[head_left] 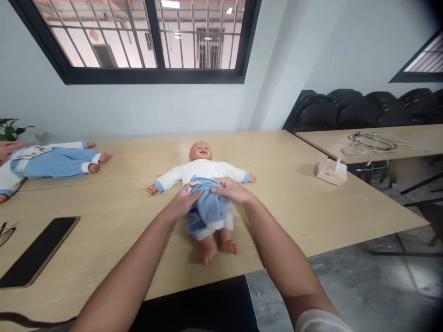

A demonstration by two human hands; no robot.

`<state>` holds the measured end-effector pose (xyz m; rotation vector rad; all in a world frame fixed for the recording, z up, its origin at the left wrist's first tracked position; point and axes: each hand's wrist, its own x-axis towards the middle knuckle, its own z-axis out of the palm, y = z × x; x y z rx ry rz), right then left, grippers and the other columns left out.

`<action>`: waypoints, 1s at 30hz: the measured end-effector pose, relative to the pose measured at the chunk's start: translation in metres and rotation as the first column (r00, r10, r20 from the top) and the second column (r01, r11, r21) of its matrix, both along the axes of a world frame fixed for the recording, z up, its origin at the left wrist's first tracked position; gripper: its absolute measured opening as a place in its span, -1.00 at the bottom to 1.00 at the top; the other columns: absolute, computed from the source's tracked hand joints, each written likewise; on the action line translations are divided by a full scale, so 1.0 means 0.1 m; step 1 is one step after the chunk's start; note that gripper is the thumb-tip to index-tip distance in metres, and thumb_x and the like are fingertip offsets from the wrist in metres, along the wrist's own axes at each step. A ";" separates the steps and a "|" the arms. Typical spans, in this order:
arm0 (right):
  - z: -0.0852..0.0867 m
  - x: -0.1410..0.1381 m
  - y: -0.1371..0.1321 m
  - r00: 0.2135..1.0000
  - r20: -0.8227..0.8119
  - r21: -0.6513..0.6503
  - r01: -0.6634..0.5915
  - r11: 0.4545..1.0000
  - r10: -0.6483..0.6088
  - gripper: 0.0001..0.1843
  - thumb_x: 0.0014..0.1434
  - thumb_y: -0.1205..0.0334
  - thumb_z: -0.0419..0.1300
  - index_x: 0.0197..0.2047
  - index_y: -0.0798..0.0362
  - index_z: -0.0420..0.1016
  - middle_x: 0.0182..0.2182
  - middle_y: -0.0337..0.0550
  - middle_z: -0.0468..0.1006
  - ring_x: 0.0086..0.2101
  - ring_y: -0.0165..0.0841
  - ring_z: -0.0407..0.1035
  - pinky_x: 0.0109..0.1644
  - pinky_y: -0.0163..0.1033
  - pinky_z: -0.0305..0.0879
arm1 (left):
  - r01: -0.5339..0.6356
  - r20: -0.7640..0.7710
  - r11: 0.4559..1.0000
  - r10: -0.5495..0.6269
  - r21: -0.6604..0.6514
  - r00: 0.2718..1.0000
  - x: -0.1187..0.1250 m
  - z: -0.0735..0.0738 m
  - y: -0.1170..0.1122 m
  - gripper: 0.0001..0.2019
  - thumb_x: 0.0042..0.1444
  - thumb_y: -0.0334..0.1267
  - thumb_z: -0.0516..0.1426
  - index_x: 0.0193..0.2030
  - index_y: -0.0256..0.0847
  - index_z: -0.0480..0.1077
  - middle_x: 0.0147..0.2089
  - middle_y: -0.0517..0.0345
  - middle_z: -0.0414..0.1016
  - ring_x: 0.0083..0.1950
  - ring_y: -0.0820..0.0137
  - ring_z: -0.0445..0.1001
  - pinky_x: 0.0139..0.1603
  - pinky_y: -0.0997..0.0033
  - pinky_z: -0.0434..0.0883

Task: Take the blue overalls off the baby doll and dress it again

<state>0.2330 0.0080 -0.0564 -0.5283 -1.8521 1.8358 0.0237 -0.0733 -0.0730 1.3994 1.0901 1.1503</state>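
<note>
One doll (204, 168) beneath the fingers (219, 190), blue garment (210, 207) pinched between them

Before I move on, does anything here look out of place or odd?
Yes: the cables on the right-hand table lie in a loose tangle, a white one straying past the near edge. On the middle doll, the blue trousers look bunched at the waist, but the left hand and right hand grip them there. No spill shows.
</note>
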 end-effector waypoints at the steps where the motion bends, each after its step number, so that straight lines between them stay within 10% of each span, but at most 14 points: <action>1: -0.03 -0.01 0.00 0.997 -0.059 -0.049 0.044 0.998 -0.047 -0.57 0.11 -0.09 0.44 -0.12 0.08 0.64 -0.24 -0.14 0.68 -0.24 -0.30 0.53 -0.03 -0.19 0.44 | 0.025 -0.026 1.000 -0.025 0.014 0.999 0.01 0.02 -0.02 -0.29 0.12 0.23 0.26 0.24 -0.27 0.39 0.26 -0.15 0.51 0.30 0.00 0.44 0.33 0.05 0.35; 7: -0.10 -0.09 -0.04 0.988 -0.134 -0.172 0.058 0.983 -0.082 -0.48 0.08 -0.16 0.44 -0.14 0.14 0.64 -0.22 -0.04 0.69 -0.19 -0.23 0.56 -0.01 -0.14 0.48 | 0.188 -0.276 0.982 -0.189 -0.028 0.942 0.00 0.12 -0.13 -0.22 -0.17 0.08 0.48 0.19 -0.19 0.47 0.15 -0.05 0.60 0.23 -0.12 0.49 0.25 -0.05 0.44; 15: -0.07 -0.01 0.02 0.988 -0.013 -0.034 0.152 0.988 -0.152 -0.58 0.12 -0.14 0.42 -0.22 0.08 0.59 -0.32 -0.22 0.60 -0.33 -0.39 0.44 -0.21 -0.32 0.39 | 0.144 0.099 0.986 -0.135 -0.086 0.986 0.04 -0.08 -0.08 -0.25 0.20 0.28 0.18 0.31 -0.28 0.33 0.24 -0.21 0.51 0.28 -0.02 0.46 0.30 -0.01 0.40; 20: -0.04 0.00 0.06 0.981 0.020 0.083 0.189 0.978 -0.192 -0.54 0.11 -0.17 0.41 -0.22 0.08 0.57 -0.29 -0.19 0.59 -0.27 -0.35 0.45 -0.13 -0.27 0.38 | 0.297 -0.185 0.953 -0.282 0.056 0.942 0.12 0.06 -0.15 -0.02 -0.21 0.14 0.48 0.34 -0.20 0.32 0.26 -0.13 0.49 0.37 -0.08 0.34 0.40 -0.04 0.27; 24: 0.02 0.22 -0.03 0.946 0.079 0.209 0.292 0.933 -0.314 -0.47 0.20 -0.26 0.28 -0.08 0.06 0.56 -0.20 -0.12 0.60 -0.18 -0.27 0.46 -0.05 -0.19 0.38 | 0.335 -0.404 0.938 -0.341 -0.088 0.848 0.17 0.19 -0.24 -0.48 0.01 -0.09 0.35 0.12 -0.15 0.48 0.00 0.10 0.64 0.03 0.11 0.58 0.14 0.12 0.48; 28: -0.09 0.53 -0.35 0.722 0.286 0.415 0.499 0.760 -0.630 -0.47 0.38 -0.23 0.02 -0.05 0.06 0.54 -0.17 -0.05 0.60 -0.13 -0.19 0.44 0.06 -0.07 0.34 | 0.280 -0.431 0.956 -0.288 -0.084 0.855 0.17 0.17 -0.25 -0.69 0.07 -0.23 0.21 -0.02 -0.17 0.50 -0.09 0.18 0.66 -0.06 0.19 0.59 0.04 0.25 0.50; 30: -0.18 0.62 -0.55 0.709 0.409 0.414 0.418 0.809 -0.575 -0.51 0.36 -0.19 0.08 -0.03 0.06 0.54 -0.13 -0.02 0.62 -0.11 -0.15 0.46 0.08 -0.03 0.33 | 0.242 -0.408 0.967 -0.255 -0.082 0.877 0.17 0.13 -0.24 -0.72 0.11 -0.20 0.18 -0.03 -0.19 0.48 -0.10 0.16 0.65 -0.06 0.19 0.59 0.00 0.25 0.52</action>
